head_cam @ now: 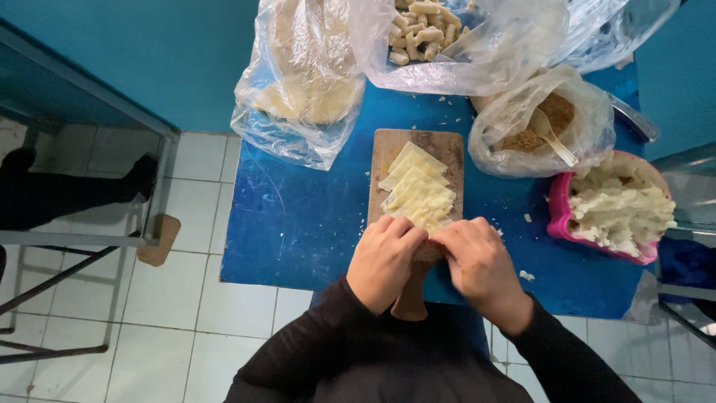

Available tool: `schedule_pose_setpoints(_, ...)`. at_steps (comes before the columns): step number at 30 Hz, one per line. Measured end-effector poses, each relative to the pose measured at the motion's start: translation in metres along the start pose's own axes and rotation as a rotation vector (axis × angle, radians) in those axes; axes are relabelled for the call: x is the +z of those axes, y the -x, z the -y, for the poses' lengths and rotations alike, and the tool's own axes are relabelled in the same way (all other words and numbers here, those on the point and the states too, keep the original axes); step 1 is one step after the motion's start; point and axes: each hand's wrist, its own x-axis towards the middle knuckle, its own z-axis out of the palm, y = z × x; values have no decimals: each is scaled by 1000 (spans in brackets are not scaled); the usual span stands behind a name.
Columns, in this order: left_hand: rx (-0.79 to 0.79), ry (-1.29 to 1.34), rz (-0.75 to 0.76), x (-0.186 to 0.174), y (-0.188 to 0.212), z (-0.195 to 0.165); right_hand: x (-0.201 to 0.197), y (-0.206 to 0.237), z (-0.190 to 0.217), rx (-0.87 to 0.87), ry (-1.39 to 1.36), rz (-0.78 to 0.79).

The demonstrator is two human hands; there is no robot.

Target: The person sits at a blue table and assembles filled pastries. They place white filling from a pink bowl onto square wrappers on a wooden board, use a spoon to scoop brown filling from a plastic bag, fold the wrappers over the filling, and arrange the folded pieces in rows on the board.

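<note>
Left hand (382, 261) and right hand (477, 263) side by side at the near end of the wooden board (444, 149), fingers curled and pressed together over the nearest of the pale yellow dough sheets (416, 186); whether pinching it or only pressing, cannot tell. Remaining sheets fanned in an overlapping row toward the far end of the board, on the blue table (298, 224).

Far left: clear plastic bag (298, 89) of pale dough. Far centre: clear bag of small rolled pieces (421, 30). Right: bag of brown crumbs (556, 116) with a spoon (550, 136) inside. Far right: pink tub (561, 220) heaped with white shredded cheese (623, 213).
</note>
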Motion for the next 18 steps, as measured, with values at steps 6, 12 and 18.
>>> schedule_pose_setpoints(6,33,-144,64,0,5,-2,-4,-4,1,-53,42,37)
schedule_pose_setpoints(12,-28,-55,82,5,0,4,0,-7,-1,-37,148,59)
schedule_pose_setpoints(18,-172,117,104,0,-26,28,-8,-41,-34,235,-220,381)
